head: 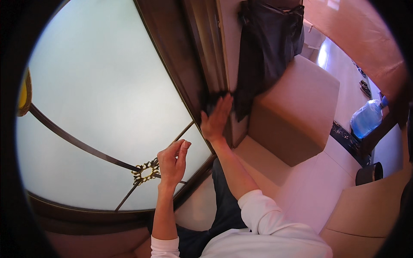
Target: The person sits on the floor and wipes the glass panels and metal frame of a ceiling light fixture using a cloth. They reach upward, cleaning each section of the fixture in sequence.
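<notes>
My right hand (216,122) is raised against the dark wooden door frame (190,48), its fingers stretched out. Under the palm and fingertips a dark cloth (209,98) is pressed to the wood; it is blurred and partly hidden by the hand. My left hand (173,158) hovers in front of a frosted glass panel (106,84), fingers curled and thumb tip against them, with nothing visible inside. Just left of it a gold-edged ornament (145,173) joins dark strips (84,146) that cross the glass.
A dark garment (269,42) hangs right of the frame, above a large tan box-shaped block (290,113) on the tiled floor (309,183). Farther right are a blue water bottle (367,117), a dark round container (368,174) and another tan block (364,209).
</notes>
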`<state>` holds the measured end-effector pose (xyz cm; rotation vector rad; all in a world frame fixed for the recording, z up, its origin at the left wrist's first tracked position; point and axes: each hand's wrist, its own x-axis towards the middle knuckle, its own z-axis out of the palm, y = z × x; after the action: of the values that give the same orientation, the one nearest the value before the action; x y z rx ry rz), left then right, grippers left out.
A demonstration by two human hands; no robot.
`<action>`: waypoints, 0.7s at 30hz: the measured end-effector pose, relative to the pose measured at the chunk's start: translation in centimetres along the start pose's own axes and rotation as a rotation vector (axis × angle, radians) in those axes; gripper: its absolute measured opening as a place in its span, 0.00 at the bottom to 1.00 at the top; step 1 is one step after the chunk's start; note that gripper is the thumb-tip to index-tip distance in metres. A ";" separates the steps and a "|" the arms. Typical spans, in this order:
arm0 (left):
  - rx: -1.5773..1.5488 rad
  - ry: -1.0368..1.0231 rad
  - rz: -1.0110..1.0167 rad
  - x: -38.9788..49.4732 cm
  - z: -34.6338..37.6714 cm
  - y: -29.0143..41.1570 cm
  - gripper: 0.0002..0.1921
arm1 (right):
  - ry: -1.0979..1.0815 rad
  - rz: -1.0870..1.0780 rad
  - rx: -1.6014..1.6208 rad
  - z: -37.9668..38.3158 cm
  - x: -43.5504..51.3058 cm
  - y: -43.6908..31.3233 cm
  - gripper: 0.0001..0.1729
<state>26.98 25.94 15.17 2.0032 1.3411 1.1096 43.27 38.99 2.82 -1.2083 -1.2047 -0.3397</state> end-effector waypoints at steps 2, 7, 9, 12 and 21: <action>0.001 0.008 0.035 -0.2 0.1 0.1 0.15 | -0.094 0.091 -0.012 -0.7 -4.7 2.0 0.51; 0.038 -0.020 0.033 0.1 0.2 0.7 0.15 | -0.094 0.032 -0.001 -2.0 -5.6 1.7 0.49; 0.046 0.007 0.064 0.3 0.2 0.7 0.14 | 0.003 -0.079 0.027 -1.9 -1.2 -0.3 0.48; 0.047 0.061 0.069 0.4 0.3 -0.2 0.13 | 0.019 -0.170 0.018 -1.4 7.3 -3.0 0.47; 0.365 0.394 0.283 -0.8 -0.2 -6.8 0.04 | 0.082 -0.005 0.079 1.0 3.6 -2.2 0.42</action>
<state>23.10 27.91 9.84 2.3805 1.5799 1.5436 42.49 40.30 6.90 -1.1133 -1.1406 -0.3393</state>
